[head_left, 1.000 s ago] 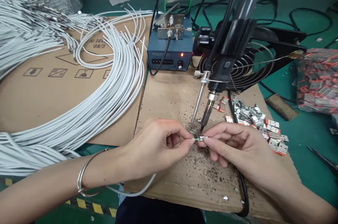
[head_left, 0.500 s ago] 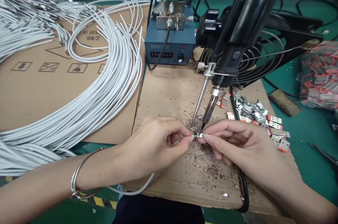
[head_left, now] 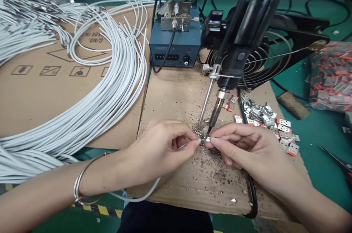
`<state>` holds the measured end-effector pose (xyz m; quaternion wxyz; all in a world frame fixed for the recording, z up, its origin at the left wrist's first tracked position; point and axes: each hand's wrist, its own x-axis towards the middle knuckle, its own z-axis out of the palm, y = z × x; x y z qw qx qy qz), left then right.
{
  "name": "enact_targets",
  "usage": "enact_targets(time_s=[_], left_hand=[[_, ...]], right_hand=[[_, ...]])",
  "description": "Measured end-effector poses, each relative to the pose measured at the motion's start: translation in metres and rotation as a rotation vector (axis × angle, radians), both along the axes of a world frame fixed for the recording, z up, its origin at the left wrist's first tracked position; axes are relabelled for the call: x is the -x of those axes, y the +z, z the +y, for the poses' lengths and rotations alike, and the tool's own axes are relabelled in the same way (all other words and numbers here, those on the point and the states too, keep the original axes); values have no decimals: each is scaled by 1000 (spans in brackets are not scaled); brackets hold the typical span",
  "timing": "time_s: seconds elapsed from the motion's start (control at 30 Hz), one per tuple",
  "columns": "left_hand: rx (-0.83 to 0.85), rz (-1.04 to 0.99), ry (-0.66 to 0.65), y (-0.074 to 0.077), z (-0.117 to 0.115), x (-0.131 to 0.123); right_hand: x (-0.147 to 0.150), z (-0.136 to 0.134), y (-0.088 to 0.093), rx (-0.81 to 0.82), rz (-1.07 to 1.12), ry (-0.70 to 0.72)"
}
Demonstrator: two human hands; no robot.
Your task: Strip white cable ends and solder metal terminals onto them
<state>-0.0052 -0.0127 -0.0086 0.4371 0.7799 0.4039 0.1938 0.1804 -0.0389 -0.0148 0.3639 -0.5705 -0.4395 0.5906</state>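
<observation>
Between thumb and forefinger my left hand (head_left: 167, 145) pinches the end of a white cable (head_left: 147, 194), whose slack hangs below the wrist. My right hand (head_left: 242, 148) grips a small metal USB connector (head_left: 208, 139) by its far end. Cable tip and connector meet between my fingertips; a bit of green shows there. Right above them stands the tip of a mounted soldering iron (head_left: 216, 114), at or very near the joint; I cannot tell if it touches. A bent metal solder feed tube (head_left: 206, 104) ends just left of the iron tip. A little whitish smoke hangs there.
Loose USB connectors (head_left: 261, 114) lie behind my right hand, near a bagged heap of connectors (head_left: 332, 79). A blue solder feeder (head_left: 174, 48) and a fan (head_left: 258, 60) stand behind. White cables (head_left: 110, 97) cover the left. Scissors (head_left: 337, 161) lie at right. Solder crumbs dot the cardboard (head_left: 170, 97).
The view has shifted slightly. My hands keep the cable and the connector at the iron tip, and a faint wisp of smoke now shows beside it.
</observation>
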Motion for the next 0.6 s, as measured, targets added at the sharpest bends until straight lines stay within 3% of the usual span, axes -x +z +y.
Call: enact_targets(time_s=[0.3,0.47,0.6], left_hand=[[0,4,-4,-2,0,1],[79,21,-20,1,-1,2],[178,30,-51,4,-5,3]], right_hand=[[1,1,1,40,5,-6],[0,0,2,98,38,19],[-6,-4,2,26,66,86]])
